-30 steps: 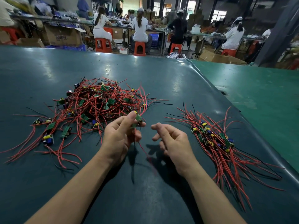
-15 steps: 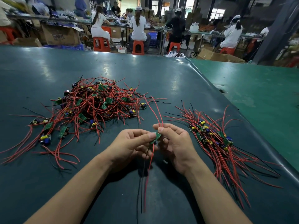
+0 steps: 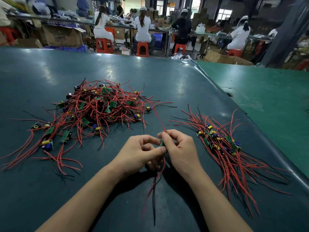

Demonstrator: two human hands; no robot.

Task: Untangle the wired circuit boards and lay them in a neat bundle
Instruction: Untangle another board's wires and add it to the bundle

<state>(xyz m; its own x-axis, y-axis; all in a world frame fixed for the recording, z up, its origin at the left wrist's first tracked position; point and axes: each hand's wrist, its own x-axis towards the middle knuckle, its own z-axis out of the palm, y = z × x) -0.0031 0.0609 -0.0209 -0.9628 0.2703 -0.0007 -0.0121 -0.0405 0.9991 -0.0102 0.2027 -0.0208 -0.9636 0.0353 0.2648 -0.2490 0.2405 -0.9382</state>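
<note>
Red and black leads are trailing toward me from the small green circuit board (image 3: pixel 161 144) I'm pinching between my left hand (image 3: pixel 140 154) and right hand (image 3: pixel 179 148), smoothing them. Right of it the combed red-wired bundle (image 3: pixel 222 144) is waiting; beyond-left, the tangled red-wired heap (image 3: pixel 100 108).

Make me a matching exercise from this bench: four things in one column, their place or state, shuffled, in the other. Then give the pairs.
Things:
1. tangled pile
2. neat bundle
3. circuit board
4. orange stools

Place or state:
A. pinched between left hand and right hand
B. wires lying roughly parallel, right of the hands
C. beyond the table, under seated workers
D. jumbled heap, left of the hands

Pairs: 1-D, 2-B, 3-A, 4-C
</note>
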